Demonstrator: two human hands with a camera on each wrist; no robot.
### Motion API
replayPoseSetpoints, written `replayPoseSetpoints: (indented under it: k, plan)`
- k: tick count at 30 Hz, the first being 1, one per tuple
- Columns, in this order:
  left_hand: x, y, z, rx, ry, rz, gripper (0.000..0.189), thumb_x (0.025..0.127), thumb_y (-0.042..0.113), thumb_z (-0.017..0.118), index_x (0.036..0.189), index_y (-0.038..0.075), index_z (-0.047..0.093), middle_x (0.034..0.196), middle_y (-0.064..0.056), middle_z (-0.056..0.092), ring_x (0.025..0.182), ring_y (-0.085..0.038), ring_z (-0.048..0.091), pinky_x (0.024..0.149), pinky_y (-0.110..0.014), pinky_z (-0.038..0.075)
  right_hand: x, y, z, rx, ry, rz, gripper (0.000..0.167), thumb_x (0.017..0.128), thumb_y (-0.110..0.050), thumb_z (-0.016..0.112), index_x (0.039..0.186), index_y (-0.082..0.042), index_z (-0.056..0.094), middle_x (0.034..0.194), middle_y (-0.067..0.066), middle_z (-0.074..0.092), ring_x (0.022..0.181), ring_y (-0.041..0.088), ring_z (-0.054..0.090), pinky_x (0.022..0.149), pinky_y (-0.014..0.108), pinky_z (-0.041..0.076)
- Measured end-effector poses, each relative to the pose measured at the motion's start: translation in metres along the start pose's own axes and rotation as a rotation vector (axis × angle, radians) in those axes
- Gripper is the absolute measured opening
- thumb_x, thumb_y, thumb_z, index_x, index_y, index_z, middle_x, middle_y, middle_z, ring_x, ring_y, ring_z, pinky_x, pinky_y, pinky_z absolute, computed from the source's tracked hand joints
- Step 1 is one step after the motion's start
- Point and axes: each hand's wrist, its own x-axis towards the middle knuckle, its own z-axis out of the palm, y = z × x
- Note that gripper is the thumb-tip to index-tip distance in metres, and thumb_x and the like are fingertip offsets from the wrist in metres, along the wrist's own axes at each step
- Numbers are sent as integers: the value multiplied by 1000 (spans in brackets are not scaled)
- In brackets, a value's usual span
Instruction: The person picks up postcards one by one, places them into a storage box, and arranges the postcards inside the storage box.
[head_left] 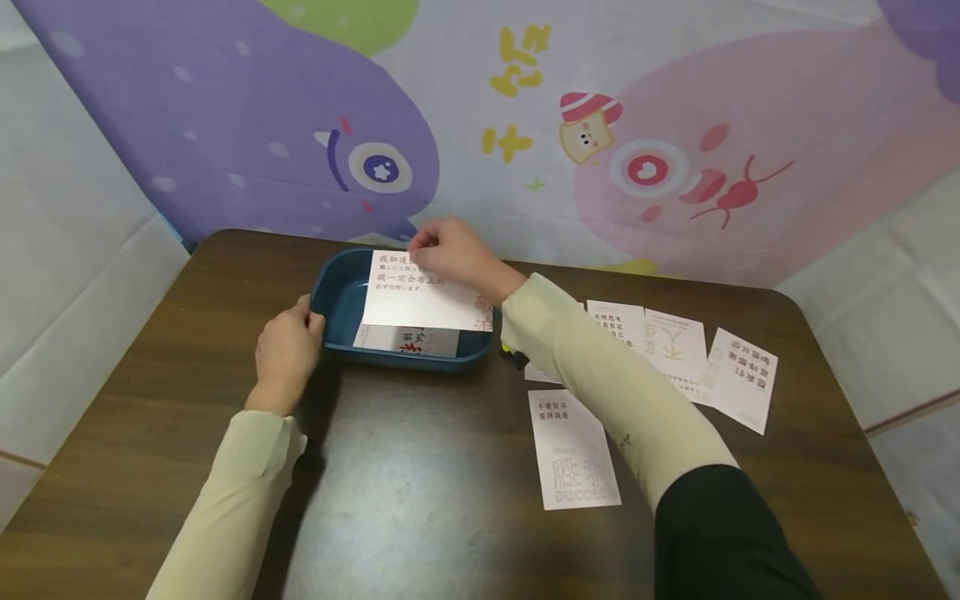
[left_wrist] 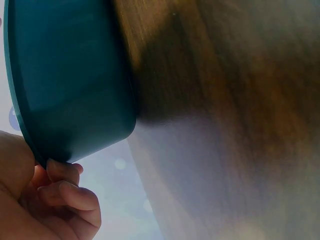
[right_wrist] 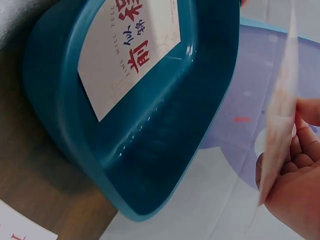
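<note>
A dark teal plastic basin [head_left: 408, 360] stands on the table, and my left hand [head_left: 288, 354] grips its left rim. The left wrist view shows the thumb and curled fingers [left_wrist: 70, 195] at the basin's rim [left_wrist: 22, 122]. Over the basin, my right hand [head_left: 459, 257] pinches a white card [head_left: 420, 308] with printed Chinese and Japanese lines by its upper edge. From the right wrist this card [right_wrist: 281, 115] appears nearly edge-on, raised above the rim. Another card [right_wrist: 145, 55] with red and blue characters lies inside the basin, partly covered by the held one in the head view.
Right of the basin, several printed cards [head_left: 742, 379] lie in a row on the brown table [head_left: 420, 483], some overlapping and partly behind my right sleeve. One card [head_left: 573, 450] lies nearer the front. A cartoon-printed cloth [head_left: 525, 125] hangs behind the table.
</note>
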Motion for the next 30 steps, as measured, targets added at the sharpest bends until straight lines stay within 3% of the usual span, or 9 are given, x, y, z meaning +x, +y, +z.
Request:
replayPoseSetpoints:
  k: [30]
  plan:
    - [-2, 5, 3, 5, -25, -21, 41, 93, 18, 38, 128, 4, 52, 114, -30, 59, 97, -49, 57, 77, -58, 43, 17, 15, 34, -19, 19, -6, 16, 90, -18, 55, 97, -7, 65, 92, 5, 63, 79, 14, 53, 71, 24, 42]
